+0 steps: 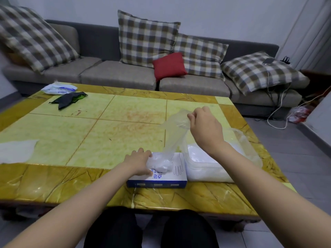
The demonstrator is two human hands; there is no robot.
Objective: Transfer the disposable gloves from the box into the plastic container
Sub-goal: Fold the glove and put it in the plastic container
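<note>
Nearest the lens, dark trousered knees (114, 230) and two bare forearms reach over the near edge of a yellow-green, marble-patterned low table (89, 133). The right hand (204, 126), raised above the table, has its fingertips pinched on one end of a thin, clear plastic glove (172, 133). The glove trails down to the slot of a flat blue-and-white cardboard box (161, 181) near the table's front edge. The left hand (138, 162) lies on the box top, fingers against a crumpled white tuft of gloves (158, 162) at the slot; whether it pinches the tuft or only presses cannot be told. Just to the right of the box, apparently touching it, stands a translucent rectangular plastic container (206, 171), already holding a white mass. Step in hand, as judged: drawing a glove free. It goes best with the box pinned flat, a slow upward pull until the tail clears the slot, then a short carry right and a low release, so that the film does not drift. Count: two hands, one glove aloft, one box, one container; the gloves inside either cannot be counted. Farther out lie one white sheet (16, 151), one black cloth item (69, 100) and one white packet (59, 88). On the grey sofa (116, 74) behind are four checked cushions (146, 38) and one red cushion (169, 66).
</note>
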